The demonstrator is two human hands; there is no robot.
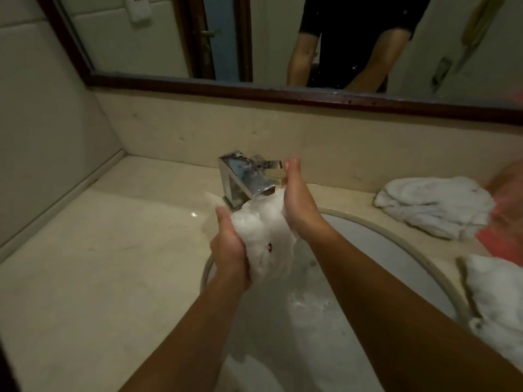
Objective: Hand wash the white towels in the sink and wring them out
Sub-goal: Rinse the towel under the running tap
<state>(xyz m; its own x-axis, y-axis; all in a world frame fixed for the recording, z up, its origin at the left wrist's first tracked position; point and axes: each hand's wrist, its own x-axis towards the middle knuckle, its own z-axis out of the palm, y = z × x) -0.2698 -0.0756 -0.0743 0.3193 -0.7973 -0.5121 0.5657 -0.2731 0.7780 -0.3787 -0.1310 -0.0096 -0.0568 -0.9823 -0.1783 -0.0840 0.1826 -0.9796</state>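
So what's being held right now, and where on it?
A bunched white towel under the faucet: left hand grips its lower left side, right hand presses flat against its upper right side.

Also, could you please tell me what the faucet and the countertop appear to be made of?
Faucet: polished chrome-like metal, judging by its mirror reflections. Countertop: probably polished stone or a marble look-alike, beige with faint veining and a glossy highlight.

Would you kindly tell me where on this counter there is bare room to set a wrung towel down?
The counter left of the sink is bare, from the faucet to the left wall. The right side is crowded: one towel heap behind the rim, a second heap nearer, a red thing between them. The held towel crowds the faucet.
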